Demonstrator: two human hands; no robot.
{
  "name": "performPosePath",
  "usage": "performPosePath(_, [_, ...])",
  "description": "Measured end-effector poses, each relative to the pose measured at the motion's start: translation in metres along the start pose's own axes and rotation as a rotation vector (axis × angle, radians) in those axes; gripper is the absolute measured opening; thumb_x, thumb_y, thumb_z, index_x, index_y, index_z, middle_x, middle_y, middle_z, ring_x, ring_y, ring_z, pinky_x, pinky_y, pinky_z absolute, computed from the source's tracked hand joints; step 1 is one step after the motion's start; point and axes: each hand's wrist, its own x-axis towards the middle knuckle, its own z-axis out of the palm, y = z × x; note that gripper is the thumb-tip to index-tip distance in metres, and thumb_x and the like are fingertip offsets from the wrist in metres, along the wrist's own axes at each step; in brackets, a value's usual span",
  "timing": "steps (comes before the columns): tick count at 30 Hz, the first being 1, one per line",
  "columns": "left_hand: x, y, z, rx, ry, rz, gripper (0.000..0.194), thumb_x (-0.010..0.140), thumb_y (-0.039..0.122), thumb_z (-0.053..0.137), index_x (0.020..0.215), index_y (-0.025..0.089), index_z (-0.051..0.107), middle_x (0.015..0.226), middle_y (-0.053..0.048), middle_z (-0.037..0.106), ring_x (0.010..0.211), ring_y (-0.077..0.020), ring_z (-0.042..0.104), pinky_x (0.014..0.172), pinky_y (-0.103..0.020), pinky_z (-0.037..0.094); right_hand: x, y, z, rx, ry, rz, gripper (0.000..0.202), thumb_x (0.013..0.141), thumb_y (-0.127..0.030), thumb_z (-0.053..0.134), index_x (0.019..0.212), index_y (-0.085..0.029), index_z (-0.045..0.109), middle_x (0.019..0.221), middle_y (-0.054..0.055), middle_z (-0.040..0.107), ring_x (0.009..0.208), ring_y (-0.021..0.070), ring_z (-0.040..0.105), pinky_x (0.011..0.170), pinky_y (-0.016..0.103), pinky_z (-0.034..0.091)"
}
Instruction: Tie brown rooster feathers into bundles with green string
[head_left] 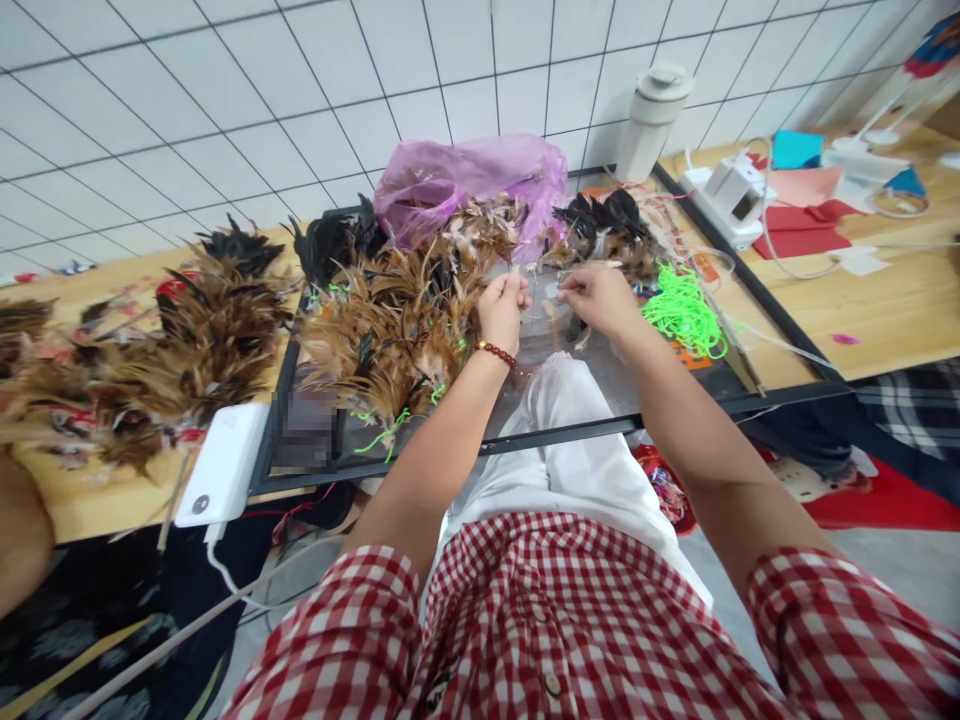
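My left hand [502,308], with a dark red bead bracelet [496,352] at its wrist, is closed in a pinch over the framed dark tray [622,385]. What its fingertips hold is too small to make out. My right hand [600,298] is also closed in a pinch, a short way to the right. A small pale bit shows at its fingertips, of a kind I cannot tell. Beside my left hand lies a big heap of brown feathers [390,320] with green cord among it. Black feathers [611,218] and a tangle of bright green cord [684,310] lie near my right hand.
A pink plastic bag [472,185] and a white bottle [654,120] stand along the tiled wall. More feather bundles [217,320] and a white power bank [223,465] with a cable are on the left. White devices [731,200] and coloured cloth [806,225] lie on the right.
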Motion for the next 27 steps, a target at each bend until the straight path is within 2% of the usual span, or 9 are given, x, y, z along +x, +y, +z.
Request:
performPosePath(5, [0.004,-0.004,-0.003,-0.017,0.044,0.037,0.036,0.096,0.035,0.069,0.067,0.019,0.058,0.052,0.008,0.042,0.05,-0.0046,0.046,0.057,-0.017,0.04,-0.01,-0.022,0.008,-0.206,-0.127,0.031,0.028,0.093,-0.034,0.061,0.104,-0.016,0.081,0.116,0.017,0.077,0.107,0.0321,0.07,0.084,0.039,0.051])
performPosePath(8, [0.005,-0.006,-0.003,-0.022,0.067,0.034,0.034,0.097,0.032,0.067,0.067,0.019,0.058,0.053,0.008,0.044,0.05,-0.0048,0.048,0.058,-0.017,0.041,-0.008,-0.023,0.011,-0.165,-0.128,0.05,0.021,0.09,-0.026,0.06,0.092,-0.016,0.078,0.106,0.016,0.077,0.099,0.0291,0.069,0.081,0.036,0.049])
performPosePath(10, [0.005,-0.007,-0.002,-0.028,0.053,0.009,0.033,0.098,0.031,0.066,0.068,0.018,0.059,0.054,0.007,0.047,0.052,-0.0051,0.051,0.061,-0.017,0.043,-0.004,-0.02,0.011,0.071,-0.051,0.032,0.015,0.089,-0.024,0.059,0.083,-0.017,0.072,0.089,0.01,0.074,0.086,0.0225,0.066,0.078,0.033,0.048])
performPosePath(12, [0.003,-0.008,0.0,-0.041,0.022,-0.021,0.033,0.098,0.031,0.066,0.069,0.018,0.059,0.057,0.006,0.051,0.055,-0.0056,0.054,0.064,-0.018,0.046,-0.001,-0.019,0.012,0.421,0.058,-0.003,0.015,0.089,-0.027,0.057,0.079,-0.019,0.064,0.076,0.003,0.066,0.073,0.0165,0.058,0.072,0.029,0.046])
performPosePath(14, [0.001,-0.01,0.002,-0.055,-0.013,-0.037,0.032,0.097,0.032,0.067,0.069,0.017,0.06,0.061,0.005,0.057,0.057,-0.0062,0.056,0.066,-0.019,0.049,0.0,-0.021,0.012,0.7,0.15,-0.034,0.016,0.089,-0.032,0.059,0.078,-0.021,0.06,0.071,0.0,0.06,0.067,0.0137,0.052,0.069,0.028,0.045])
performPosePath(16, [0.0,-0.012,0.004,-0.057,-0.031,-0.031,0.03,0.095,0.034,0.071,0.071,0.017,0.062,0.064,0.005,0.06,0.058,-0.0064,0.057,0.067,-0.02,0.05,-0.002,-0.025,0.014,0.814,0.186,-0.056,0.02,0.087,-0.039,0.063,0.077,-0.022,0.058,0.072,-0.001,0.059,0.066,0.0135,0.051,0.068,0.028,0.045])
performPosePath(19, [-0.001,-0.015,0.005,-0.056,-0.025,-0.005,0.023,0.091,0.035,0.076,0.077,0.018,0.069,0.065,0.005,0.062,0.06,-0.0061,0.056,0.067,-0.019,0.049,-0.008,-0.031,0.015,0.778,0.169,-0.078,0.028,0.088,-0.047,0.066,0.077,-0.023,0.058,0.074,0.001,0.061,0.067,0.0149,0.053,0.068,0.03,0.046])
performPosePath(22, [-0.001,-0.017,0.006,-0.051,-0.01,0.032,0.016,0.087,0.031,0.08,0.08,0.018,0.073,0.072,0.005,0.068,0.068,-0.0066,0.06,0.071,-0.019,0.051,-0.013,-0.034,0.014,0.595,0.211,-0.109,0.029,0.091,-0.047,0.065,0.075,-0.023,0.059,0.078,0.003,0.062,0.074,0.0173,0.055,0.076,0.033,0.049])
performPosePath(27, [-0.003,-0.014,0.007,-0.007,-0.002,0.022,0.018,0.087,0.032,0.079,0.078,0.017,0.073,0.068,0.004,0.065,0.067,-0.0068,0.059,0.066,-0.018,0.048,-0.017,-0.034,0.01,0.428,0.213,-0.225,0.031,0.096,-0.049,0.058,0.08,-0.023,0.066,0.085,0.007,0.064,0.088,0.0221,0.06,0.089,0.038,0.051])
